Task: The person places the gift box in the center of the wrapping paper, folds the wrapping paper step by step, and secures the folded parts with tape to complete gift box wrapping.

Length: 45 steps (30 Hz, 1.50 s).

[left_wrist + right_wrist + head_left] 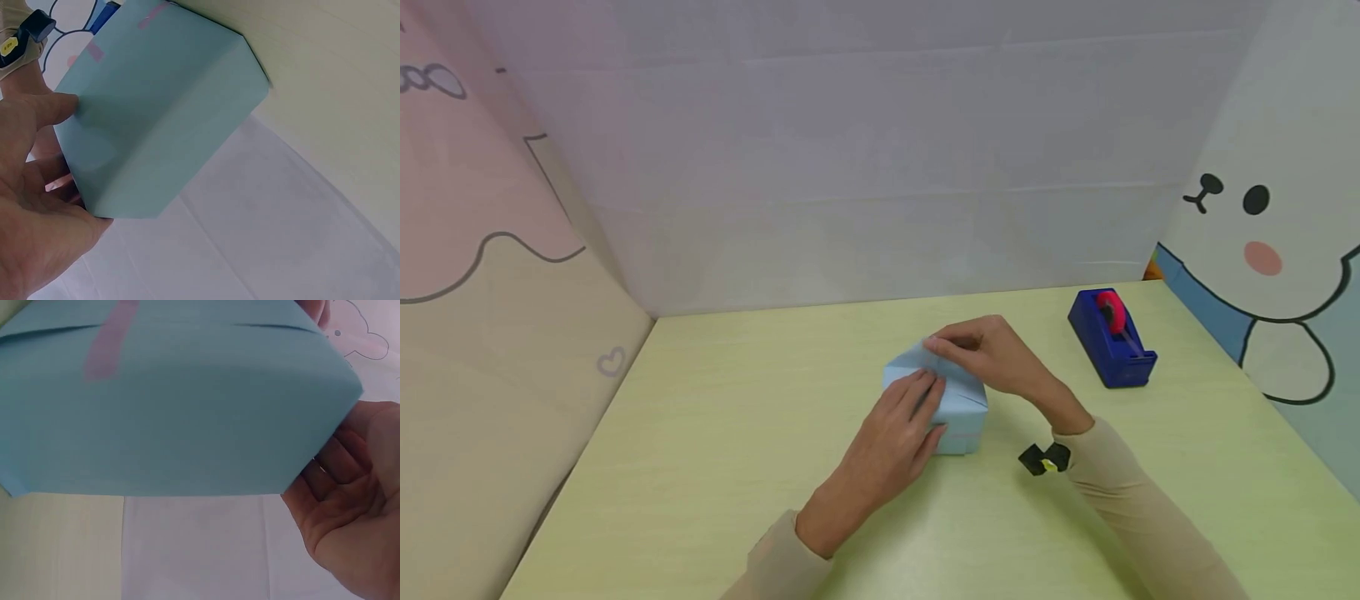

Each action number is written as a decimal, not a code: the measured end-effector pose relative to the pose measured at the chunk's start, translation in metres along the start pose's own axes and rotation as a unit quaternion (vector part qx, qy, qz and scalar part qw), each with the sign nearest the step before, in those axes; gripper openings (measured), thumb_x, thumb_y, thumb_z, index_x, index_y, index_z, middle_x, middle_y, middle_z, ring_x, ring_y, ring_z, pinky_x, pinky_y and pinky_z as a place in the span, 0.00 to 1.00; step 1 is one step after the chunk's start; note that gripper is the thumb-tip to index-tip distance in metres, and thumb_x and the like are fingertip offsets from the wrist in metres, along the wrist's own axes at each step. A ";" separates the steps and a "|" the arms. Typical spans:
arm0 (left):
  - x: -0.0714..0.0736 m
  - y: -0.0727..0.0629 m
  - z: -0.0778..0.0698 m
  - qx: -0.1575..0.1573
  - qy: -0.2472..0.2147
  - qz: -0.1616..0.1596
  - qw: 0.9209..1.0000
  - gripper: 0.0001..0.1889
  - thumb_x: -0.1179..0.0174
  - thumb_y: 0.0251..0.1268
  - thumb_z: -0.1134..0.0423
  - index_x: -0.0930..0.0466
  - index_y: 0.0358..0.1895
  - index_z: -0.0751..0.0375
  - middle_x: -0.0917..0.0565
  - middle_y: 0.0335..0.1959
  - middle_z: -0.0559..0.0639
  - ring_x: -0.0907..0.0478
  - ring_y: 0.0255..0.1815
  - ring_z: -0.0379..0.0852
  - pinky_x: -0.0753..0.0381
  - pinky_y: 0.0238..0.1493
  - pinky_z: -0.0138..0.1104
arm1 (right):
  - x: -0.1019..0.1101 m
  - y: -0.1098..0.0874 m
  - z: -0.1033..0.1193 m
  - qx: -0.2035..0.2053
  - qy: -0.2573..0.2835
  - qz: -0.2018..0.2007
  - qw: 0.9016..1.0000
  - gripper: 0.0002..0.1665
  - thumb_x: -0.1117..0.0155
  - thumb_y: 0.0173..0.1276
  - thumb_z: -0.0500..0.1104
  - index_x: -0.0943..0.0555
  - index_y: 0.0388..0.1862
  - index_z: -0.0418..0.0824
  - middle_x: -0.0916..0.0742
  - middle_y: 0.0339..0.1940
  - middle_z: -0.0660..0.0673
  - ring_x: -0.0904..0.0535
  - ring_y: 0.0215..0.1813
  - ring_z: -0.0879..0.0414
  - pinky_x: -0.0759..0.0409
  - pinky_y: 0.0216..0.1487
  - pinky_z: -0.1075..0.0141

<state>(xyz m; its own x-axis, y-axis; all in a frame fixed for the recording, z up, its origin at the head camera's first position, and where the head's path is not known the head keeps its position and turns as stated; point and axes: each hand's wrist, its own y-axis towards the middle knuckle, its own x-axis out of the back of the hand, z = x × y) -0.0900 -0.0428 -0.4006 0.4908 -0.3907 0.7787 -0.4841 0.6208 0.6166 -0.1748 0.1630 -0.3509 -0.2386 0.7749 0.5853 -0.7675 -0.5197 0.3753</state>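
Observation:
A box wrapped in light blue paper (958, 404) stands on the table, with pinkish tape strips (109, 347) on its sides. My left hand (898, 429) lies over its top, fingers fairly straight and pressing the paper. In the left wrist view the left thumb (59, 107) touches the box near its edge. At the far end, my right hand (992, 354) pinches a raised corner of the blue paper between thumb and fingers. From the right wrist, the box side (187, 437) hides the right fingertips.
A blue tape dispenser (1108, 346) with a red roll stands at the right rear of the table (737, 400). A small black device (1045, 460) sits at the right wrist. White sheeting (850, 150) hangs behind, and printed cloths flank both sides.

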 end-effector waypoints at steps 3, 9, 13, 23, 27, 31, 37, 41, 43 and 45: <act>-0.001 0.000 0.000 0.001 0.002 0.003 1.000 0.29 0.30 0.67 0.59 0.24 0.65 0.72 0.20 0.63 0.62 0.24 0.66 0.56 0.29 0.70 0.42 | 0.000 0.000 0.001 -0.024 0.013 0.005 1.000 0.11 0.34 0.75 0.42 0.09 0.49 0.39 0.08 0.45 0.45 0.11 0.45 0.56 0.14 0.46 0.62; -0.001 0.000 -0.001 0.002 0.007 0.005 1.000 0.29 0.29 0.66 0.59 0.24 0.65 0.72 0.20 0.63 0.62 0.24 0.67 0.56 0.29 0.71 0.42 | 0.000 0.000 0.001 -0.039 0.036 0.011 0.999 0.13 0.36 0.77 0.42 0.11 0.52 0.38 0.09 0.47 0.43 0.11 0.46 0.55 0.15 0.48 0.63; 0.000 0.000 -0.001 0.003 0.010 0.009 1.000 0.29 0.29 0.66 0.59 0.24 0.66 0.72 0.20 0.64 0.62 0.25 0.67 0.55 0.29 0.71 0.42 | -0.002 0.001 0.000 -0.033 0.041 -0.003 0.999 0.13 0.36 0.77 0.43 0.10 0.52 0.39 0.09 0.47 0.44 0.11 0.45 0.56 0.15 0.47 0.64; 0.000 0.001 -0.002 0.002 0.016 0.010 1.000 0.29 0.30 0.67 0.59 0.24 0.66 0.71 0.20 0.64 0.62 0.25 0.67 0.55 0.29 0.71 0.42 | -0.004 0.002 0.003 -0.030 0.034 -0.027 0.999 0.12 0.35 0.76 0.43 0.09 0.50 0.40 0.09 0.47 0.45 0.10 0.45 0.55 0.14 0.45 0.65; 0.001 0.001 -0.002 0.003 0.013 0.011 1.000 0.29 0.30 0.67 0.59 0.24 0.66 0.71 0.20 0.63 0.62 0.25 0.67 0.56 0.29 0.71 0.42 | -0.003 0.002 0.002 -0.026 0.025 -0.030 0.999 0.11 0.35 0.76 0.43 0.09 0.49 0.41 0.08 0.46 0.45 0.10 0.44 0.55 0.15 0.44 0.65; 0.001 0.001 -0.002 0.001 0.007 0.007 1.000 0.29 0.29 0.65 0.59 0.23 0.65 0.72 0.20 0.63 0.62 0.24 0.67 0.56 0.28 0.70 0.42 | -0.003 0.002 0.003 -0.022 0.012 -0.026 0.999 0.12 0.35 0.77 0.44 0.10 0.49 0.41 0.09 0.46 0.46 0.10 0.44 0.56 0.14 0.45 0.64; 0.001 0.001 -0.001 -0.005 0.007 0.007 1.000 0.30 0.29 0.65 0.59 0.24 0.66 0.72 0.21 0.64 0.62 0.25 0.67 0.56 0.29 0.71 0.43 | -0.001 0.000 0.003 0.000 -0.006 0.018 1.000 0.13 0.29 0.72 0.45 0.11 0.53 0.44 0.08 0.44 0.50 0.11 0.43 0.59 0.14 0.46 0.63; 0.001 0.001 -0.001 -0.001 -0.004 0.008 1.000 0.30 0.28 0.65 0.59 0.25 0.66 0.72 0.21 0.64 0.62 0.26 0.67 0.57 0.29 0.70 0.44 | 0.000 0.000 0.001 0.039 -0.023 0.030 0.999 0.04 0.29 0.71 0.42 0.10 0.42 0.45 0.10 0.34 0.54 0.16 0.30 0.64 0.20 0.33 0.69; 0.001 0.000 -0.002 0.002 -0.011 0.010 1.000 0.31 0.28 0.64 0.59 0.25 0.66 0.71 0.21 0.64 0.62 0.26 0.68 0.57 0.28 0.69 0.45 | -0.001 0.001 0.000 0.055 -0.031 0.027 0.998 0.03 0.29 0.71 0.40 0.11 0.37 0.45 0.12 0.29 0.55 0.21 0.25 0.64 0.26 0.28 0.70; 0.001 0.000 -0.002 0.005 -0.017 0.013 1.000 0.31 0.28 0.64 0.59 0.25 0.66 0.71 0.21 0.64 0.62 0.26 0.68 0.57 0.28 0.69 0.46 | -0.001 0.001 -0.001 0.065 -0.036 0.026 0.997 0.03 0.30 0.71 0.39 0.11 0.36 0.44 0.12 0.29 0.54 0.22 0.25 0.64 0.27 0.28 0.70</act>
<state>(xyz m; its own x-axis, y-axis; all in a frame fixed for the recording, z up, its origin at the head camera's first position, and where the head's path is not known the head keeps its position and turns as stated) -0.0884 -0.0423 -0.4006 0.4541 -0.3972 0.7975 -0.5033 0.6243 0.5975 -0.1758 0.1620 -0.3520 -0.2289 0.7200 0.6551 -0.6710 -0.6042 0.4297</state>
